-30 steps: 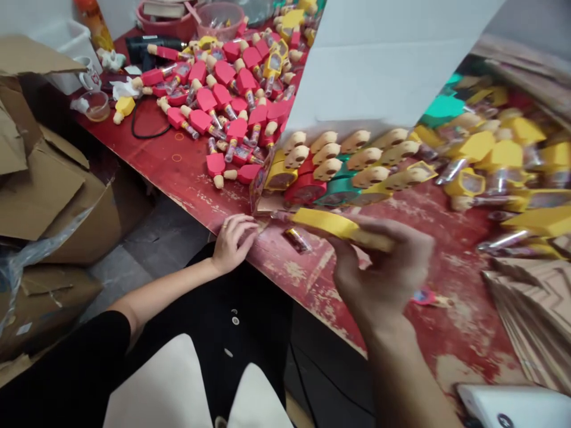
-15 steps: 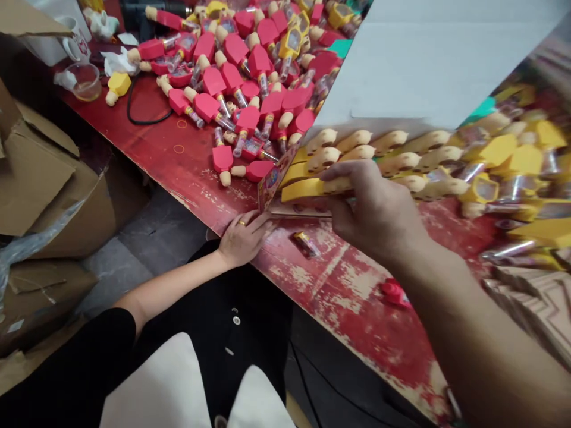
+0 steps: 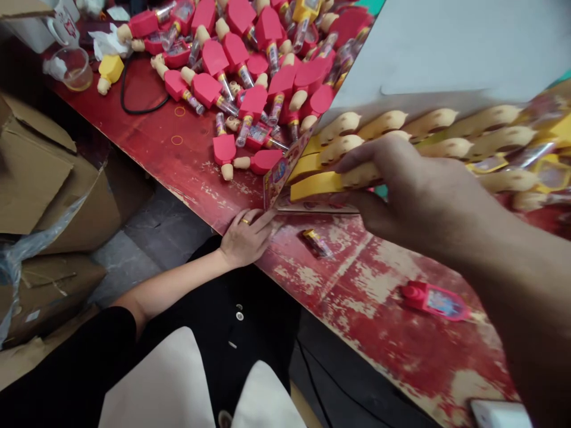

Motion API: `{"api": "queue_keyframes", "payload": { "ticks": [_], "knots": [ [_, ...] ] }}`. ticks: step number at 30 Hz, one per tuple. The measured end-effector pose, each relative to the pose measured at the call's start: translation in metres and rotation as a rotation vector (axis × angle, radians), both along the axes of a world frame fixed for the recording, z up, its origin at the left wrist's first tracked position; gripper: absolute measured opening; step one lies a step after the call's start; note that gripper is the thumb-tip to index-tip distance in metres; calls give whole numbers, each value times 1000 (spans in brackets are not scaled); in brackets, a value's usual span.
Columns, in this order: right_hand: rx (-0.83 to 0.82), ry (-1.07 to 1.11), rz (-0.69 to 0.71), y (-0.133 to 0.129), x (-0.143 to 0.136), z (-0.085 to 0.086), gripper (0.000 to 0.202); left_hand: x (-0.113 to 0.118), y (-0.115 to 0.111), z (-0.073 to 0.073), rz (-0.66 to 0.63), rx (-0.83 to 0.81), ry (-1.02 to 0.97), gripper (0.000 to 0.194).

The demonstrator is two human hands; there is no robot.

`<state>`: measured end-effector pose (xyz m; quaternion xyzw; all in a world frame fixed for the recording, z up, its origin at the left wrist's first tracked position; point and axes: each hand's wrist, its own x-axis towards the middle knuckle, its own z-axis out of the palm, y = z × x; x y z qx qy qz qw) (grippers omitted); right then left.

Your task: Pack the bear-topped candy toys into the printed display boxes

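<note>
My right hand [image 3: 401, 184] is closed round the beige end of a yellow toy [image 3: 316, 186], at the front of a box with a raised white lid [image 3: 446, 53]. Rows of similar toys with beige animal-shaped ends [image 3: 392, 123] lie behind it in the box. My left hand [image 3: 247, 238] lies on the red table edge with its fingers stretched out, their tips by the lower corner of the box's printed side flap [image 3: 285, 169]. A small clear tube [image 3: 317, 244] with a yellow end lies on the table just in front of the box.
Many red toys [image 3: 214, 59] are heaped behind the box's left side. A red toy [image 3: 435, 300] lies below my right forearm, near a phone-like object [image 3: 499, 413]. Cardboard boxes [image 3: 40, 172] stand at left. A plastic cup [image 3: 77, 70] is at the back left.
The view has shifted, so the box looks larger and nearer. My right hand still grips the yellow toy, and the red toy beneath my forearm now shows fully. My left hand stays at the table edge.
</note>
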<state>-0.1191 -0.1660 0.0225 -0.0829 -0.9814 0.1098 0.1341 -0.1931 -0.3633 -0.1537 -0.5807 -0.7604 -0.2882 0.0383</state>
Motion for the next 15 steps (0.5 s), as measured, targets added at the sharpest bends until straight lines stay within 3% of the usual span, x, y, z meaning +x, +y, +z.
{"api": "queue_keyframes", "payload": {
  "ticks": [4, 10, 13, 15],
  "knots": [
    [143, -65, 9, 3, -3, -2, 47, -1, 0, 3, 12, -18, 8, 33],
    [141, -137, 109, -4, 1, -25, 39, -2, -1, 0, -15, -5, 87, 32],
    [136, -3, 110, -18, 16, -27, 53, 1, -8, 1, -15, 66, 11, 32],
    [81, 279, 34, -11, 30, -26, 58, 0, -8, 7, 9, 193, -102, 38]
  ]
}}
